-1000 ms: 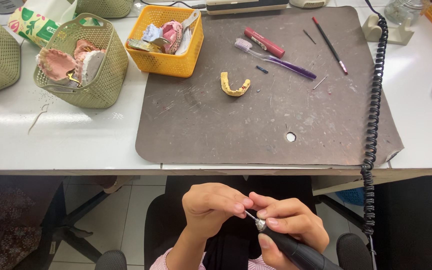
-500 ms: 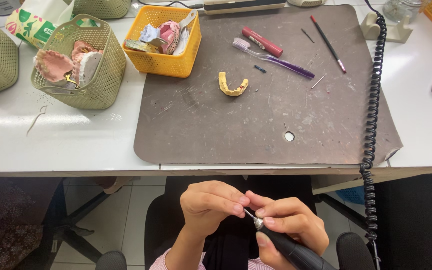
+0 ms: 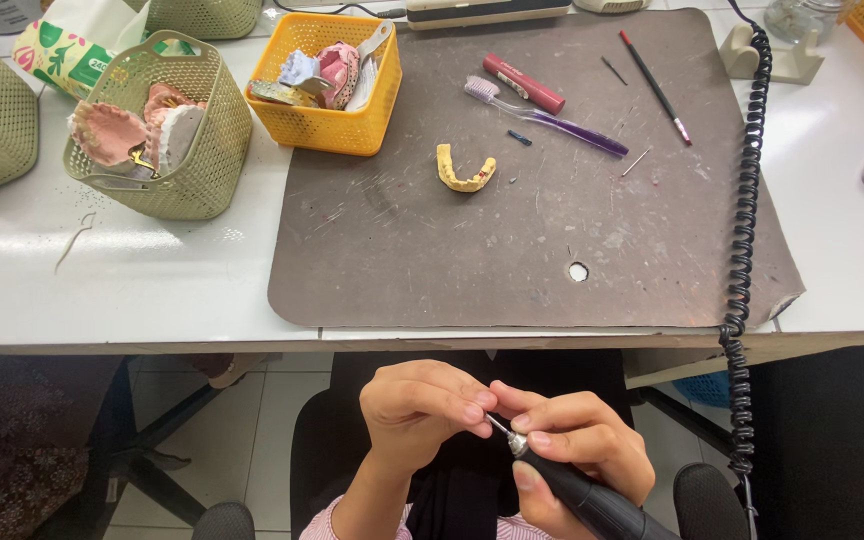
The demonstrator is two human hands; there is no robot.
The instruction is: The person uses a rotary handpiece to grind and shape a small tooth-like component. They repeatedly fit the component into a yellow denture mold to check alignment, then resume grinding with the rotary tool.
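Rotary handpiece (image 3: 592, 497) gripped in right hand (image 3: 572, 450), left hand (image 3: 420, 408) pinched shut at its tip — held piece hidden

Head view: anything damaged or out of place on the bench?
The brown mat is worn: a small round hole shows near its front edge, and its front right corner is frayed and curled. The yellow arch-shaped cast lies loose on the mat, outside the baskets. Nothing looks spilled.

White table (image 3: 152, 290) carries brown mat (image 3: 512, 240), green baskets (image 3: 167, 125), yellow basket (image 3: 327, 125).
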